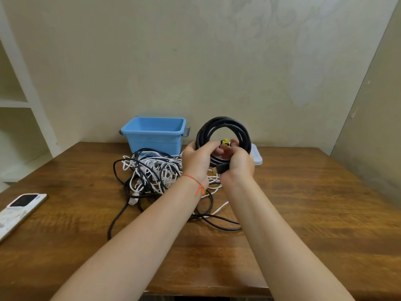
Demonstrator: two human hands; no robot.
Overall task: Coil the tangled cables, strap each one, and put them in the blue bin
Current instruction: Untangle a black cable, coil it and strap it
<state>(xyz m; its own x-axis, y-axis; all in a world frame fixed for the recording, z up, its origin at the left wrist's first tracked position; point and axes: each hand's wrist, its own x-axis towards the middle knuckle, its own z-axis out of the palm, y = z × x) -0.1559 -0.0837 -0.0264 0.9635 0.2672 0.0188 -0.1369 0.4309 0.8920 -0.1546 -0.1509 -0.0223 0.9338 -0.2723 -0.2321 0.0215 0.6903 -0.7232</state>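
On the counter (303, 213) the blue bin (154, 135) stands at the centre of the frame against the wall, open side up, just left of and slightly behind your hands, with the tangled cables (152, 172) heaped in front of it. You hold the black coil (223, 127) upright at centre frame, its ring facing you. Your left hand (198, 160), the one nearer the bin, grips the coil's lower left arc, while your right hand (239, 162) clasps its bottom and pinches a yellow strap (224, 141) inside the ring, so the drop looks like a short carry leftward.
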